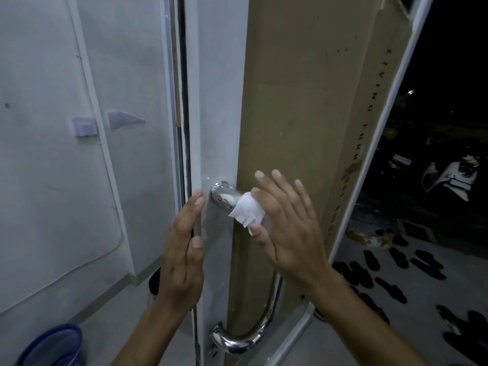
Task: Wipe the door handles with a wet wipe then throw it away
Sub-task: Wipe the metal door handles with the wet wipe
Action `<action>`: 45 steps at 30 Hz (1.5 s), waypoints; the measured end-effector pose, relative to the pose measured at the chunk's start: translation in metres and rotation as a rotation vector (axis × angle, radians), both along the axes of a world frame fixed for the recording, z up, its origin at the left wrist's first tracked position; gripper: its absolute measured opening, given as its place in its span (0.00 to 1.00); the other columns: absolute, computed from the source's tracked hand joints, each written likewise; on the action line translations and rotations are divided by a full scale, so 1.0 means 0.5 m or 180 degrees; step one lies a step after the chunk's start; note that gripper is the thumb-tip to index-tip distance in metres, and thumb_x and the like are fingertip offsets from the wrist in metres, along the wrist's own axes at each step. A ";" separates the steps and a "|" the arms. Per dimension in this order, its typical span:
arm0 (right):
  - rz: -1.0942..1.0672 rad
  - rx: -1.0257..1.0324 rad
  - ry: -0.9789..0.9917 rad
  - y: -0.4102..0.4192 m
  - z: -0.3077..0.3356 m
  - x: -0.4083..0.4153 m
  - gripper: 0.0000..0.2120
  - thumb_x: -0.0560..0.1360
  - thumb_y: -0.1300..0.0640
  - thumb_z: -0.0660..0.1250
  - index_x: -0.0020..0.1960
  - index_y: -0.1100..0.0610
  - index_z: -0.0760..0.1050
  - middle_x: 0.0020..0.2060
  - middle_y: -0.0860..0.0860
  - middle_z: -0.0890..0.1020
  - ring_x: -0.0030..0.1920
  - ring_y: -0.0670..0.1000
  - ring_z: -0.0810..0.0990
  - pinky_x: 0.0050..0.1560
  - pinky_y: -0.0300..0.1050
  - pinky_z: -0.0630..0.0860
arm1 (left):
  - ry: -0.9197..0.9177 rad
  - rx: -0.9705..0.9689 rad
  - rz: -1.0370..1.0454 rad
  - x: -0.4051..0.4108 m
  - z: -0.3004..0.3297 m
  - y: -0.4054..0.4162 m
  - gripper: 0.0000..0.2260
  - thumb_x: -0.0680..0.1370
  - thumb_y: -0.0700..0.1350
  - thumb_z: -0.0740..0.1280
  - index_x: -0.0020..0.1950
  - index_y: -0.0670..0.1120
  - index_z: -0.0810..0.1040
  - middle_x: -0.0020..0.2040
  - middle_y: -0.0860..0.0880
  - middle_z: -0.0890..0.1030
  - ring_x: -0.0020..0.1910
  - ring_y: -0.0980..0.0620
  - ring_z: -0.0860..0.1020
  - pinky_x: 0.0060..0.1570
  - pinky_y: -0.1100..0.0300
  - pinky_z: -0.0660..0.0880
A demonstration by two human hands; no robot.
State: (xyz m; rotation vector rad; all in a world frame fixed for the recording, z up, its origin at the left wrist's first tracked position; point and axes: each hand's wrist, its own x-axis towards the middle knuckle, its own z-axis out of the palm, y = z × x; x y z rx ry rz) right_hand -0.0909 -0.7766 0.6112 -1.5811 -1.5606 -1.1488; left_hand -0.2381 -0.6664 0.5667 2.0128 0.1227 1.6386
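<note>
A long chrome pull handle runs down the white door, from an upper mount near mid-frame to a curved lower mount. A crumpled white wet wipe lies on the handle's upper bend. My right hand pinches the wipe between thumb and index finger, the other fingers stretched out straight. My left hand is flat, its fingers straight and lying along the door's edge just left of the handle.
Brown cardboard covers the door's panel. A white wall with a cable duct stands left. A blue bin sits at the bottom left. Outside on the right, several dark sandals lie on the floor in darkness.
</note>
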 end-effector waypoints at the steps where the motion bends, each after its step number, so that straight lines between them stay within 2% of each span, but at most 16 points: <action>1: -0.0211 0.0027 -0.0097 -0.005 -0.010 0.001 0.22 0.82 0.47 0.52 0.72 0.56 0.63 0.73 0.53 0.67 0.76 0.52 0.60 0.76 0.54 0.54 | 0.0024 -0.0001 0.0000 -0.001 0.001 0.000 0.20 0.83 0.53 0.48 0.76 0.58 0.59 0.76 0.61 0.62 0.75 0.52 0.62 0.73 0.61 0.58; 4: -0.0662 0.0076 -0.0278 -0.011 -0.036 -0.002 0.27 0.82 0.44 0.50 0.76 0.57 0.58 0.75 0.53 0.61 0.77 0.52 0.57 0.77 0.53 0.50 | 0.0068 0.0000 0.0022 -0.004 0.002 0.001 0.21 0.82 0.47 0.50 0.75 0.59 0.59 0.76 0.61 0.62 0.75 0.53 0.62 0.73 0.61 0.58; 7: -0.0688 0.0065 -0.0116 0.003 -0.048 -0.023 0.33 0.81 0.39 0.50 0.76 0.61 0.54 0.76 0.56 0.58 0.78 0.54 0.56 0.77 0.51 0.49 | 0.0101 -0.0012 0.0031 -0.007 0.002 0.000 0.24 0.80 0.44 0.50 0.75 0.59 0.59 0.76 0.61 0.61 0.75 0.53 0.61 0.73 0.62 0.58; 9: -0.0684 0.0085 -0.0036 0.022 -0.039 -0.040 0.35 0.79 0.36 0.51 0.75 0.62 0.58 0.73 0.58 0.64 0.76 0.56 0.60 0.77 0.52 0.52 | 0.0101 0.0000 0.0026 -0.006 0.001 0.000 0.22 0.82 0.47 0.50 0.76 0.59 0.59 0.76 0.61 0.61 0.75 0.53 0.61 0.73 0.62 0.58; 12: -0.0689 0.0117 -0.0065 0.052 -0.005 -0.066 0.34 0.78 0.33 0.52 0.66 0.61 0.71 0.61 0.58 0.78 0.65 0.57 0.74 0.75 0.53 0.58 | 0.0072 -0.0058 0.0006 -0.005 0.000 0.001 0.20 0.83 0.54 0.48 0.76 0.58 0.59 0.76 0.60 0.62 0.75 0.53 0.61 0.73 0.62 0.58; 15: -0.0632 0.0062 -0.0095 0.057 0.016 -0.076 0.32 0.78 0.33 0.53 0.60 0.60 0.76 0.53 0.56 0.80 0.56 0.56 0.78 0.71 0.52 0.64 | 0.0082 -0.0116 0.0004 -0.004 -0.001 0.002 0.20 0.83 0.55 0.48 0.75 0.59 0.59 0.76 0.61 0.61 0.76 0.53 0.61 0.73 0.61 0.58; 17: -0.0582 0.0133 -0.0234 0.048 0.007 -0.058 0.31 0.78 0.35 0.54 0.62 0.60 0.75 0.54 0.56 0.80 0.58 0.56 0.77 0.71 0.52 0.63 | 0.0093 -0.0076 0.0037 -0.004 -0.003 0.000 0.20 0.83 0.53 0.49 0.75 0.59 0.59 0.76 0.60 0.61 0.76 0.53 0.61 0.73 0.61 0.58; 19: -0.0490 0.0240 -0.0291 0.036 -0.013 -0.023 0.30 0.78 0.36 0.55 0.67 0.59 0.69 0.62 0.56 0.76 0.66 0.56 0.72 0.75 0.51 0.59 | 0.0088 -0.0043 0.0062 -0.003 -0.004 -0.001 0.20 0.83 0.52 0.49 0.75 0.58 0.60 0.76 0.59 0.62 0.75 0.52 0.61 0.73 0.61 0.58; 21: -0.0381 0.0282 -0.0197 0.029 -0.039 0.019 0.31 0.79 0.38 0.54 0.74 0.57 0.58 0.72 0.55 0.65 0.75 0.55 0.60 0.77 0.50 0.53 | 0.0115 -0.0031 0.0126 -0.001 -0.004 -0.001 0.20 0.83 0.52 0.49 0.75 0.58 0.59 0.76 0.60 0.61 0.76 0.53 0.60 0.73 0.62 0.57; 23: -0.0294 0.0283 0.0020 0.024 -0.065 0.049 0.35 0.80 0.39 0.53 0.79 0.53 0.45 0.79 0.51 0.50 0.79 0.53 0.49 0.78 0.49 0.48 | 0.0137 -0.0045 0.0201 0.002 -0.004 -0.002 0.20 0.83 0.49 0.49 0.75 0.59 0.59 0.76 0.61 0.60 0.76 0.54 0.60 0.73 0.63 0.56; 25: -0.0165 0.0282 0.0283 0.025 -0.083 0.056 0.36 0.81 0.39 0.53 0.79 0.53 0.38 0.79 0.49 0.43 0.79 0.52 0.46 0.78 0.49 0.46 | 0.0172 -0.0065 0.0240 0.004 -0.004 -0.006 0.21 0.82 0.49 0.49 0.75 0.60 0.58 0.76 0.62 0.60 0.76 0.55 0.59 0.73 0.65 0.56; 28: -0.0077 0.0420 0.0381 0.035 -0.070 0.030 0.34 0.81 0.39 0.51 0.79 0.56 0.47 0.78 0.54 0.54 0.79 0.54 0.49 0.77 0.51 0.49 | 0.0163 -0.0072 0.0234 0.004 -0.005 -0.010 0.20 0.83 0.54 0.48 0.75 0.59 0.59 0.76 0.60 0.60 0.76 0.54 0.59 0.73 0.64 0.56; 32: -0.0192 0.0178 -0.0137 0.058 -0.006 -0.042 0.30 0.80 0.39 0.51 0.71 0.61 0.65 0.68 0.58 0.73 0.72 0.56 0.66 0.75 0.52 0.56 | 0.0039 -0.0176 0.0147 0.006 -0.004 -0.009 0.20 0.83 0.55 0.49 0.75 0.51 0.61 0.76 0.56 0.62 0.76 0.50 0.61 0.73 0.59 0.57; 37: -0.0979 -0.0314 -0.1232 0.057 -0.011 -0.075 0.28 0.81 0.47 0.55 0.76 0.61 0.62 0.72 0.56 0.69 0.73 0.55 0.67 0.75 0.50 0.57 | -0.0144 -0.0246 0.0029 0.006 -0.002 -0.010 0.22 0.83 0.55 0.50 0.74 0.47 0.62 0.75 0.56 0.65 0.74 0.50 0.64 0.72 0.58 0.60; 41: -0.0754 -0.0225 -0.0619 0.028 0.006 -0.063 0.28 0.79 0.45 0.60 0.72 0.60 0.68 0.66 0.57 0.76 0.67 0.56 0.74 0.70 0.51 0.64 | -0.0081 -0.0277 0.0095 -0.003 -0.002 -0.006 0.21 0.83 0.56 0.49 0.75 0.52 0.62 0.75 0.54 0.66 0.74 0.50 0.64 0.72 0.56 0.62; 45: -0.0880 -0.0494 -0.0044 0.017 0.046 -0.086 0.24 0.76 0.38 0.59 0.57 0.57 0.76 0.46 0.54 0.80 0.46 0.54 0.78 0.55 0.49 0.72 | 0.0009 -0.0311 0.0026 -0.007 0.001 -0.008 0.22 0.83 0.57 0.49 0.76 0.54 0.61 0.75 0.57 0.65 0.74 0.52 0.63 0.72 0.61 0.60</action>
